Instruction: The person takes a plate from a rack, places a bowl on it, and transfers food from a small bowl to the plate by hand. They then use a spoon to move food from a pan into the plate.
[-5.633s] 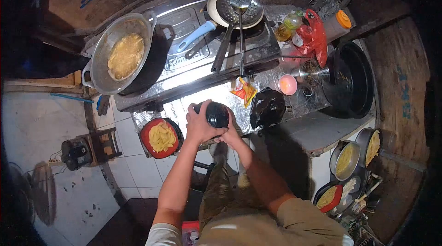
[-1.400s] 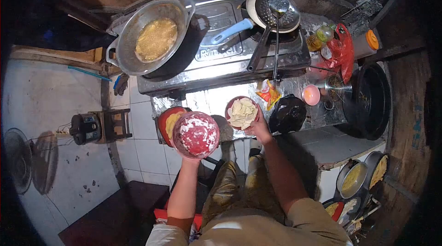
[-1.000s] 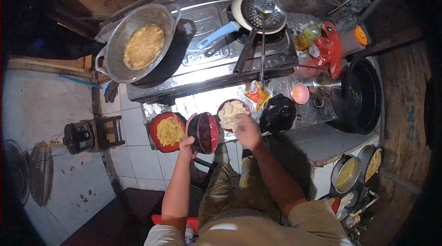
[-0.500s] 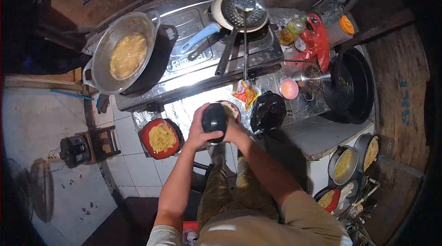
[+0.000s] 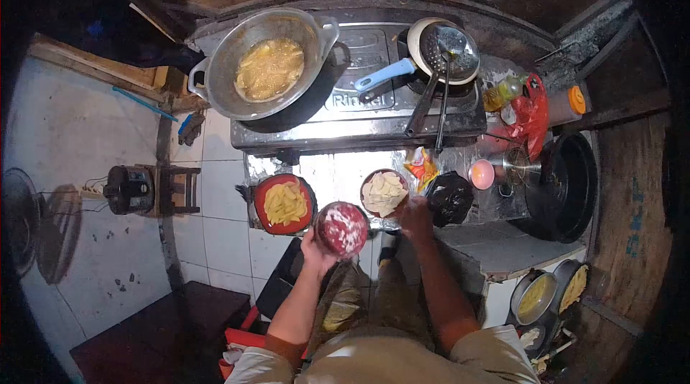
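Note:
My left hand (image 5: 316,253) grips the side of a bowl (image 5: 342,230), red inside and streaked with white powder. Close by the right edge of a smaller dark red bowl (image 5: 364,200) is my right hand (image 5: 415,217), its fingers blurred. That bowl is heaped with pale, white-coated slices (image 5: 384,193). Left of the held bowl, a red square dish (image 5: 264,221) carries yellow potato-like strips (image 5: 284,203). A black plastic bag (image 5: 451,198) sits just right of my right hand, below a bright snack-like packet (image 5: 420,167).
On the stove (image 5: 363,121), food fries in bubbling oil in a large two-handled pan (image 5: 215,89). A blue-handled pan (image 5: 386,75) bears a perforated skimmer (image 5: 460,57). To the right are a pink cup (image 5: 481,174), a red plastic bag (image 5: 530,121) and a big black basin (image 5: 568,197).
My hands have parted. The bowl, earlier tipped with its black outside showing between both hands, is now in my left hand, its red inside facing up. The view has shifted.

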### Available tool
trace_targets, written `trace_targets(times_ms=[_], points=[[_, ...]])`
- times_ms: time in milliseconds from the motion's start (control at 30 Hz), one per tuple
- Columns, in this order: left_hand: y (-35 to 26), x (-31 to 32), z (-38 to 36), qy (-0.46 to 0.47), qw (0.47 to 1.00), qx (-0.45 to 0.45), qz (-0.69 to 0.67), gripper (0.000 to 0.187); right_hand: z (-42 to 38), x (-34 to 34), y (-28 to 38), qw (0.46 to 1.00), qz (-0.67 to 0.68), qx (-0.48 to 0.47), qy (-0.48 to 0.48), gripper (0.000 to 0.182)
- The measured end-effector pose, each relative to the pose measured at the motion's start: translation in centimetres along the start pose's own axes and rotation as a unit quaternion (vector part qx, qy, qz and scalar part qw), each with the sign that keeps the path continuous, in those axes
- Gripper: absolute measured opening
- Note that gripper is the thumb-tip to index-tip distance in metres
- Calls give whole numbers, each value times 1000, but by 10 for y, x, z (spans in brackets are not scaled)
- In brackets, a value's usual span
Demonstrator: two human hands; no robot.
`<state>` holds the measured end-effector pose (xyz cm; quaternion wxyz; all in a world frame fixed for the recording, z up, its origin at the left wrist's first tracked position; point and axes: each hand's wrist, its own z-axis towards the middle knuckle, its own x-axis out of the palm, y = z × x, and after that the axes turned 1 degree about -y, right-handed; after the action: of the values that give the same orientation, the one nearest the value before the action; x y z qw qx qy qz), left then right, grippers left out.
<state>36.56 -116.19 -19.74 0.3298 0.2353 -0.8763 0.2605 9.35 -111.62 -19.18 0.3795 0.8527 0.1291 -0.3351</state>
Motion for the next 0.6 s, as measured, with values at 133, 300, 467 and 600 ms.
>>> trace_targets(times_ms=[133, 300, 467, 600], points=[[15, -11, -23, 8, 993, -35, -110, 84, 46, 77, -111, 925, -205, -285, -146, 30], [22, -30, -15, 46, 996, -18, -72, 81, 60, 84, -94, 988, -35, -148, -40, 31], [24, -31, 18, 40, 994, -14, -105, 65, 21, 37, -37, 992, 61, 44, -104, 32], [17, -16, 45, 5, 997, 19, -69, 49, 36, 59, -101, 991, 36, 56, -119, 35]])
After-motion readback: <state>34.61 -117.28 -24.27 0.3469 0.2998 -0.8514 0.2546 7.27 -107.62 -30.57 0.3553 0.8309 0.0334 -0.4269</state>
